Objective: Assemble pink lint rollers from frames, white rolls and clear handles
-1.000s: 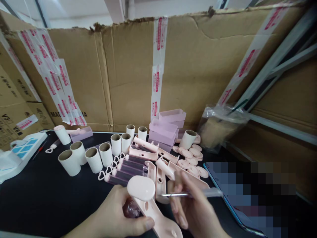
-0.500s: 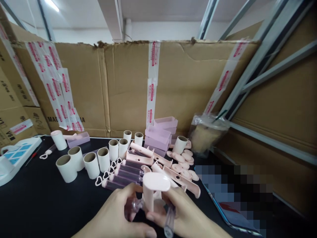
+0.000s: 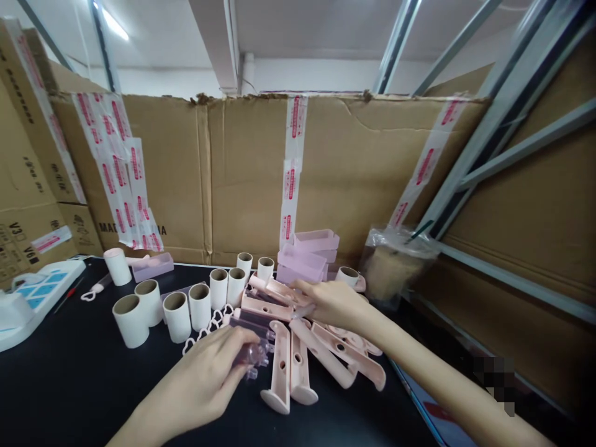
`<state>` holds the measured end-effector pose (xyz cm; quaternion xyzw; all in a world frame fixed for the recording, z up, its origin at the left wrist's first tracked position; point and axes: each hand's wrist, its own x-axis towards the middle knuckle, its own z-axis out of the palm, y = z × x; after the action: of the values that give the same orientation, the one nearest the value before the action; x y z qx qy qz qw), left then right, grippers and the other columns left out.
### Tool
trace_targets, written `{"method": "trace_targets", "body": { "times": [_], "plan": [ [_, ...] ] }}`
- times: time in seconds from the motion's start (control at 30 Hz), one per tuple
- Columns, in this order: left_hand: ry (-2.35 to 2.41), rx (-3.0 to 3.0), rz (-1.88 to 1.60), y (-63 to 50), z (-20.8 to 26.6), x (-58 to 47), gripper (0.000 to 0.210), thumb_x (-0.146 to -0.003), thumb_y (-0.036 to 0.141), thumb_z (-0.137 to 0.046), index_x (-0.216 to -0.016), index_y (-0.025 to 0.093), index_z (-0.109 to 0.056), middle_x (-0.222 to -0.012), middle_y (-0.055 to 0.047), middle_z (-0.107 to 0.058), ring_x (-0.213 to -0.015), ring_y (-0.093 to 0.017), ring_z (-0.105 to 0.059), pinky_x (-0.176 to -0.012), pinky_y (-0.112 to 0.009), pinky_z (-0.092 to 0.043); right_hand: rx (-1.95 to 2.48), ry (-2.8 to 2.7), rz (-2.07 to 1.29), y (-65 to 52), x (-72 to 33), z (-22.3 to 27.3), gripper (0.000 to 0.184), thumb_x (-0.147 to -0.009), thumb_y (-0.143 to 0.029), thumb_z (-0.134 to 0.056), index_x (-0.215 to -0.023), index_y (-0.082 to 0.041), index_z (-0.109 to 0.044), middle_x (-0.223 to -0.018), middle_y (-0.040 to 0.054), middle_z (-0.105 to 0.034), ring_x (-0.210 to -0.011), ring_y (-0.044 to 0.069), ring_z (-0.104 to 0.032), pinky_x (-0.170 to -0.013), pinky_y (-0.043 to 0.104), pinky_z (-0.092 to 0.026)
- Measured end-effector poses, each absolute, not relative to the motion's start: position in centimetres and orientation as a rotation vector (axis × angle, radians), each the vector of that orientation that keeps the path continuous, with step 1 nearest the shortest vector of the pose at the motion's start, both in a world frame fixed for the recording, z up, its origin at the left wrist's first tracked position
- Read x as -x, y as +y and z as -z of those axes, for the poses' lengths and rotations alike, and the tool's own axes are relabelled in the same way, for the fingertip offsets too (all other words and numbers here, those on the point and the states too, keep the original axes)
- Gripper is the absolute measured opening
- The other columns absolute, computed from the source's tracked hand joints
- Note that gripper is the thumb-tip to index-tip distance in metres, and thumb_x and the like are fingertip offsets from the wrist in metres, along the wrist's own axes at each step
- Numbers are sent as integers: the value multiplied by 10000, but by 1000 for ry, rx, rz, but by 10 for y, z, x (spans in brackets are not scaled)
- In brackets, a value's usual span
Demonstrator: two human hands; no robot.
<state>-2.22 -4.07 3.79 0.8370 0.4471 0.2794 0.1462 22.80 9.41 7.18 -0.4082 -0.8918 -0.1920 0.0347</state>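
Observation:
My left hand (image 3: 212, 366) is closed round a clear purple tube (image 3: 254, 354), whose knobbed end sticks out past the fingers. Similar purple tubes with heart-shaped pink loops (image 3: 216, 321) lie just behind it. My right hand (image 3: 333, 303) reaches over a pile of pale pink trough-shaped pieces (image 3: 267, 308), fingertips bent down onto it. A translucent tube end (image 3: 305, 311) shows under those fingers; the rest of it is hidden. In front, pink pieces with rounded end plates (image 3: 280, 372) lie side by side on the black table.
White cardboard-like cylinders (image 3: 131, 323) stand at left. Lilac trays (image 3: 300, 264) are stacked behind the pile, near a bagged cup (image 3: 391, 261). A power strip (image 3: 35, 304) lies far left, a phone (image 3: 437, 422) at right. A cardboard wall (image 3: 246, 174) closes the back.
The pink piece that was between my hands is no longer held; pink pieces now lie in front. My right hand has moved forward over the pile. My left hand has shifted slightly left.

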Motion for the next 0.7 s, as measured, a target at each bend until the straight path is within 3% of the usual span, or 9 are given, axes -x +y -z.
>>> {"method": "trace_targets", "body": {
  "times": [0.13,0.23,0.43,0.6,0.7],
  "plan": [
    [1274,-2527,-803,-39,-39,22,255,-881,102,-399,-1093,241,-429,-1055,-30,-596,-968,-193,-573,-852,-361,-485,1193,-2833,603,116,-207,-68,138,-770,-128,-532,-854,-190,-622,-686,45,-714,-610,209,-670,-444,238,-274],
    [1312,-2538,-806,-39,-38,24,230,-896,136,-410,-1097,245,-434,-1069,-31,-597,-982,-202,-570,-853,-377,-488,1173,-2859,600,121,-200,-68,94,-804,-175,-548,-834,-194,-635,-730,46,-717,-630,212,-673,-447,236,-287],
    [1363,-2475,-888,-35,-38,28,252,-910,171,-417,-1147,253,-446,-1100,-32,-580,-1016,-190,-562,-889,-356,-475,1206,-2717,595,95,-204,-77,237,-905,-297,-423,-1035,-213,-602,-993,79,-681,-660,201,-671,-464,249,-366],
    [1468,-2537,-762,-26,-33,34,295,-906,183,-430,-1181,276,-481,-1123,-35,-543,-939,-172,-583,-820,-317,-504,1143,-2442,239,58,-235,-89,223,-899,-292,-416,-974,-249,-621,-955,34,-700,-785,192,-668,-633,268,-469],
    [1564,-2747,-597,-17,-18,32,397,-868,83,-436,-1219,263,-486,-1101,-44,-581,-994,-208,-557,-822,-347,-499,1212,-2326,64,47,-268,-94,231,-869,-352,-449,-918,-240,-646,-888,45,-700,-760,197,-652,-656,280,-476]
  ]
}}
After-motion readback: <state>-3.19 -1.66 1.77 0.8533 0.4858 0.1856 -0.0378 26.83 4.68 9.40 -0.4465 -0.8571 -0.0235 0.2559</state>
